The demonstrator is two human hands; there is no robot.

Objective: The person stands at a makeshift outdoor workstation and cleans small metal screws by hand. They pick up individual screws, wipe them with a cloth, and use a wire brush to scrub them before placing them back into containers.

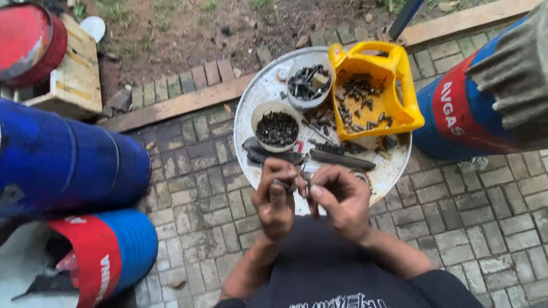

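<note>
My left hand [275, 197] and my right hand [341, 198] meet over the near edge of a round white drum top [251, 97]. Between the fingers of both is a small dark metal part [298, 181], like a bolt or nut; its exact shape is too small to tell. On the drum top stand two round white bowls of dark screws and bolts [277, 126] [309, 80], and a cut-open yellow plastic container [377, 85] with more loose bolts. Flat dark metal pieces [341, 159] lie just beyond my fingers.
Blue drums lie on their sides at the left [63, 159] [117, 251], and another blue and red drum [462, 108] lies at the right under a grey cloth [514, 68]. A wooden crate [74, 68] sits at upper left. Grey brick paving [200, 199] surrounds the drum top.
</note>
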